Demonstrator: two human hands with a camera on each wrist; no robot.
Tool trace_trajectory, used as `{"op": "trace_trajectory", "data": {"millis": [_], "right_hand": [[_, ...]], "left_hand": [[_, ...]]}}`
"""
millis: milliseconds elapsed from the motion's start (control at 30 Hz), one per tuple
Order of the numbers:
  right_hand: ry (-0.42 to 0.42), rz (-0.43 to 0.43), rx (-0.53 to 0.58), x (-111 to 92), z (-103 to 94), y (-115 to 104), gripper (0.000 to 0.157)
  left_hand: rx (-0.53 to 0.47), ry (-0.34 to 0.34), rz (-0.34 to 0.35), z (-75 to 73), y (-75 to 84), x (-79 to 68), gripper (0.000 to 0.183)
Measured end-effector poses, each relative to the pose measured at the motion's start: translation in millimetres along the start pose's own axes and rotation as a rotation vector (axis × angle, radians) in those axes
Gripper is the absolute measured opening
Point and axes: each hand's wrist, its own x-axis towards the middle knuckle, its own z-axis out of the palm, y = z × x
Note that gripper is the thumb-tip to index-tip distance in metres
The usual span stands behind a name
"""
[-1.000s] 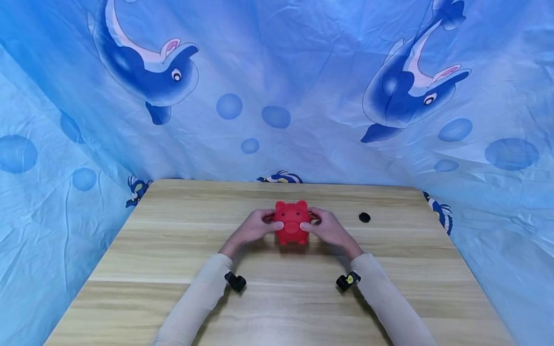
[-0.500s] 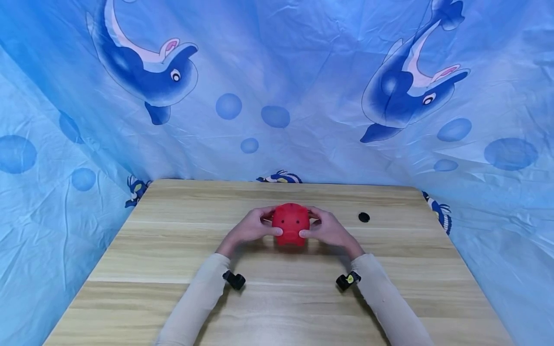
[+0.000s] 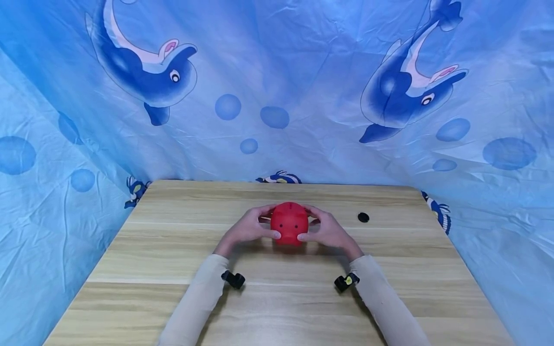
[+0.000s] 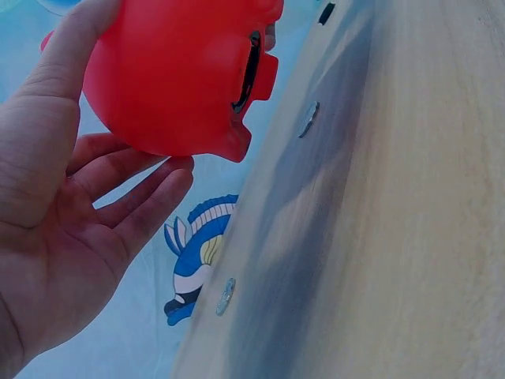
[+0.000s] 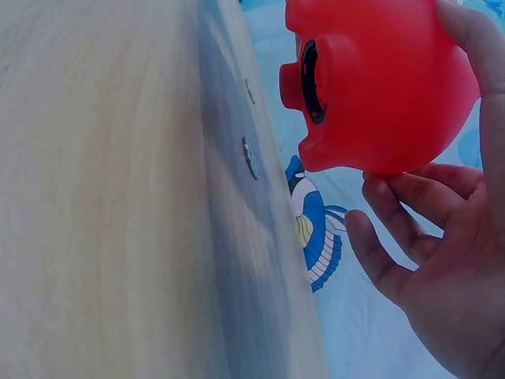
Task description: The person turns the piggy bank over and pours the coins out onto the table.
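Piggy bank [image 3: 289, 221] end-on, snout [image 3: 288, 239] toward person [image 3: 195, 305]

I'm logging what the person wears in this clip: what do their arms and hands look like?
The left sleeve and right sleeve are long, plain and pale. The left hand and right hand show no gloves. A small black device sits near each wrist, the left device and right device; the latter shows a yellow mark. No cables are visible.
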Motion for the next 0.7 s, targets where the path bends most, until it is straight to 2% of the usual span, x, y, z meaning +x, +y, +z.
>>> {"op": "trace_trajectory", "data": {"millis": [200, 467, 700], "right_hand": [[0.010, -0.037, -0.013, -1, 1.1, -3, 0.092], [0.019, -0.107, -0.073, 0, 1.8, -5, 0.094], [0.040, -0.100, -0.133, -3, 0.5, -11, 0.101]], "left_hand": [[0.025, 0.002, 0.026, -1.4, 2.5, -2.5, 0.088], [0.075, 0.005, 0.094, -1.4, 0.9, -4.4, 0.092], [0.086, 0.027, 0.114, -0.8, 2.4, -5.7, 0.095]]}}
